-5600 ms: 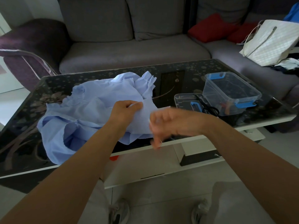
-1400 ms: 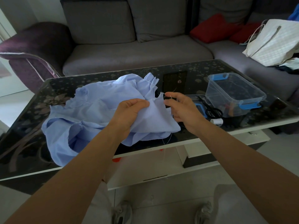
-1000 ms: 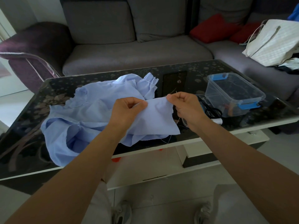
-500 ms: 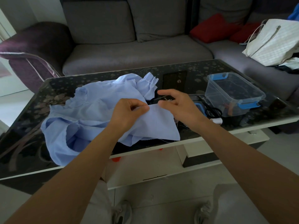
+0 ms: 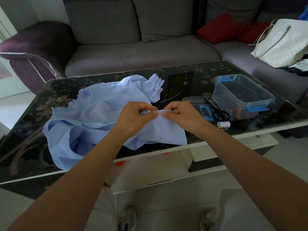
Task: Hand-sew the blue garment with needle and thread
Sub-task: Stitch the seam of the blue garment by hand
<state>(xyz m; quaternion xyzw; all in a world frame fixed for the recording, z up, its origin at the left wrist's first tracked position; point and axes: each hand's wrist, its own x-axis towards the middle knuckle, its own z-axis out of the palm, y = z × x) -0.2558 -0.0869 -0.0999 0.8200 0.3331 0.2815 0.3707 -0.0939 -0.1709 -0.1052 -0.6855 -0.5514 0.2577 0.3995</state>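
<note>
- The step in hand looks like a stitch going into the lifted edge of the blue garment, with sewing under way rather than being set up.
- The left hand pinches a fold of that edge between thumb and fingertips, holding it up off the bench.
- The right hand, fingers curled, pinches the needle, which shows as a thin glint at the cloth's edge, at 3 o'clock from the left thumb.
- The hands are close together, thumbs almost meeting, with a short span of cloth between them.
- I cannot tell which way the needle's tip points or whether it has pierced the fold.
- The next move probably calls for a small bite through the fold and a steady draw to pull the thread snug. Meanwhile the left hand should keep the edge taut so the seam does not pucker.
- The bulk of the garment lies rumpled on the bench from 8 to 11 o'clock of the hands, and a gathered cuff sits at 12 o'clock.
- One corner of the garment drapes toward the near rim at 5 o'clock, where a loose thread end trails.
- A white spool lies at 3 o'clock of the right hand, with scissors just beyond it and a clear box at 2 o'clock.
</note>
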